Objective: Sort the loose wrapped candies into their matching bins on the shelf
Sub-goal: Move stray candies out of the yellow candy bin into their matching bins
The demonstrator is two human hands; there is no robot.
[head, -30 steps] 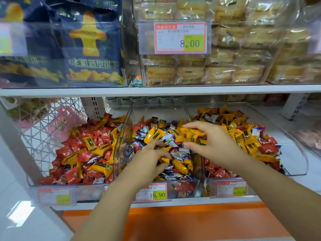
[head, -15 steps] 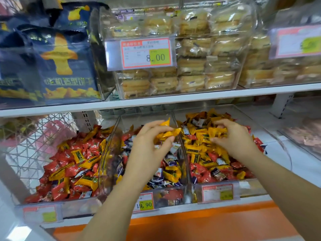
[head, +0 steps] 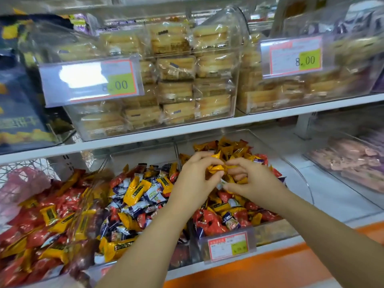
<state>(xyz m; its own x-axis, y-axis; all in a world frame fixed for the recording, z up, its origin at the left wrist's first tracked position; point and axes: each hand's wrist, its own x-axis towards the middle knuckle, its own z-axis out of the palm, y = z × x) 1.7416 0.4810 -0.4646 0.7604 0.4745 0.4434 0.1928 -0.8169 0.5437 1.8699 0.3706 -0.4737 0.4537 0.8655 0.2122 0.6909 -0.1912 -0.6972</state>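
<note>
While both hands are held close together just right of the frame's centre, a small bunch of yellow candies is gripped in the curled fingers of the left hand. The right hand is curled as well, its fingertips touching the bunch's right end, with more yellow wrappers seen under its fingers. Both hands are held over the right bin, where yellow candies are heaped at the back and red ones at the front. A middle bin of mixed blue-white, yellow and red candies is seen at lower centre, and a left bin of red and yellow ones at lower left. A price tag is fixed to the right bin's front. Clear boxes of wrapped pastries are stacked on the upper shelf.
</note>
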